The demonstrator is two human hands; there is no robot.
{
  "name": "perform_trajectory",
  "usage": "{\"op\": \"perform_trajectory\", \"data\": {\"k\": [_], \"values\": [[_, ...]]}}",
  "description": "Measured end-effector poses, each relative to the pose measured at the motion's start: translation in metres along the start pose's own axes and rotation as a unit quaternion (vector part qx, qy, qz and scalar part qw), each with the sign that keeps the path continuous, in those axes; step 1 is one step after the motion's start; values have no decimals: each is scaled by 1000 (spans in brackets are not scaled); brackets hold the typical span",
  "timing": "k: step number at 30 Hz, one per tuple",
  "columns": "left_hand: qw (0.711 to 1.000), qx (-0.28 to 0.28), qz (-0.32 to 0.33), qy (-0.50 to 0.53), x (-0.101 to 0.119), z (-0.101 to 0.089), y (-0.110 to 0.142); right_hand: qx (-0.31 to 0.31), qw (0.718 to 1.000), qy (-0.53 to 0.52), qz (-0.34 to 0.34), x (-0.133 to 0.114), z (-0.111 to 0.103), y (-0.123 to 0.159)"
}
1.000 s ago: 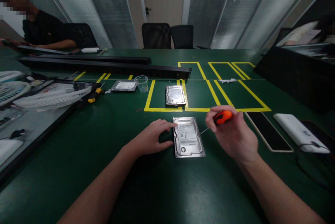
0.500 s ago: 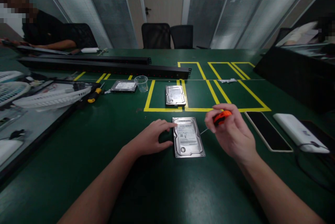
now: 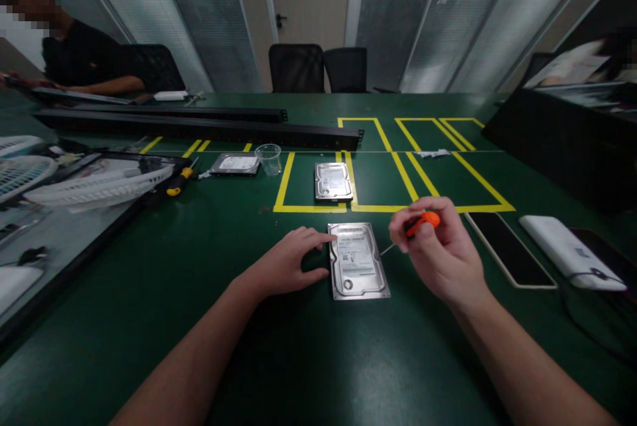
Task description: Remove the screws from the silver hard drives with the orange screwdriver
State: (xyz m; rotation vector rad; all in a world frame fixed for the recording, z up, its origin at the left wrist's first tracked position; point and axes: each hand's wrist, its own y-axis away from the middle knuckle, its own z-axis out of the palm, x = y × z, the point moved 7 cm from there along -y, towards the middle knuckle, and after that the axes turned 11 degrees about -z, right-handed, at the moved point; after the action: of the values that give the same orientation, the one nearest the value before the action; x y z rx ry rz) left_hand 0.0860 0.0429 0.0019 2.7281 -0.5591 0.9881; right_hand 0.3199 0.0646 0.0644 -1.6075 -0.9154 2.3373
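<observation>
A silver hard drive (image 3: 357, 263) lies label-up on the green table, between my hands. My left hand (image 3: 293, 257) has its fingers apart, the index fingertip on the drive's upper left edge and the thumb by its left side. In my right hand (image 3: 440, 247) is a screwdriver (image 3: 422, 221) with an orange and black handle. Its thin shaft points down-left, the tip at the drive's right edge; whether it sits in a screw I cannot tell. A second hard drive (image 3: 333, 182) rests just beyond, and a third hard drive (image 3: 235, 164) farther left.
Left of the drives are a clear plastic cup (image 3: 269, 159), a yellow-black screwdriver (image 3: 180, 182) and a tray (image 3: 94, 240) of white parts. Long black bars (image 3: 199, 129) lie behind. On the right are a phone (image 3: 510, 250) and a white power bank (image 3: 572, 252). A person (image 3: 89, 58) sits at far left.
The screwdriver handle has turned slightly in my right hand, whose fingers have shifted a little. My left hand and the drive stay in place.
</observation>
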Motion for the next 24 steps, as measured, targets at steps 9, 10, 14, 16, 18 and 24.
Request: {"op": "perform_trajectory", "data": {"k": [9,10,14,16,18,24], "values": [[1000,-3,-4,-3,0,1,1,10,999,-34,19,-4,2,-3],[1000,-3,-5,-4,0,1,1,9,999,-32,15,-4,2,-4],[1000,-6,-6,-1,1,0,1,4,1000,-25,8,-3,1,-2],[1000,-7,-8,2,1,0,1,2,1000,-16,12,-2,1,0],[1000,-7,-9,1,1,0,1,5,1000,-10,17,-1,1,0],[1000,-5,-7,-1,-1,1,1,16,999,-14,30,-5,4,-3]]}}
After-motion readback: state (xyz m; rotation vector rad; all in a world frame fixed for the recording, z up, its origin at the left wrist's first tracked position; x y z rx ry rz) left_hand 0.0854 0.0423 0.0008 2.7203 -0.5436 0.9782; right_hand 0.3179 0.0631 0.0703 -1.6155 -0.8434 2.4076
